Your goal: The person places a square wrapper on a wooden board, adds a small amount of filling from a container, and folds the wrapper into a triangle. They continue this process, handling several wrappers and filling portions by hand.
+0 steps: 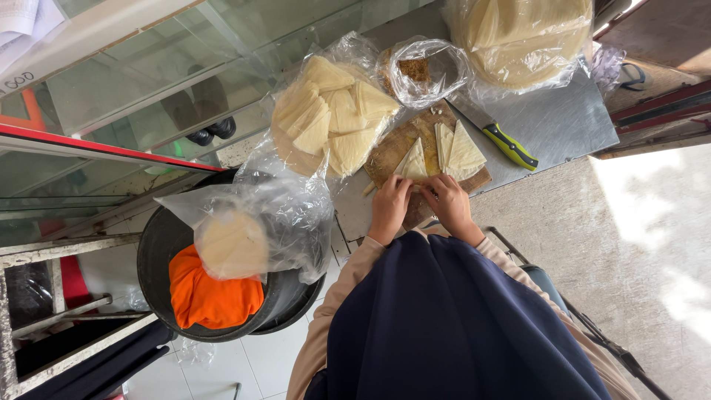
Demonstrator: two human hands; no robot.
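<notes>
At centre frame, on the round wooden cutting board [385,152], both hands pinch a pale triangular pastry sheet [413,164]: left hand [390,205] and right hand [447,201] with fingers curled onto it. Right of them lies a green-handled knife [509,145].

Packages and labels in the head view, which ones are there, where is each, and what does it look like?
Clear bag of triangular pastry sheets: left of the wooden board, pale yellow.
Small clear bag of brown filling: behind the board, open.
Large clear bag of round sheets: top right, cream.
Clear bag holding one round sheet: over the black tub's rim.
White paper sign: top left corner, writing too small to read.
</notes>
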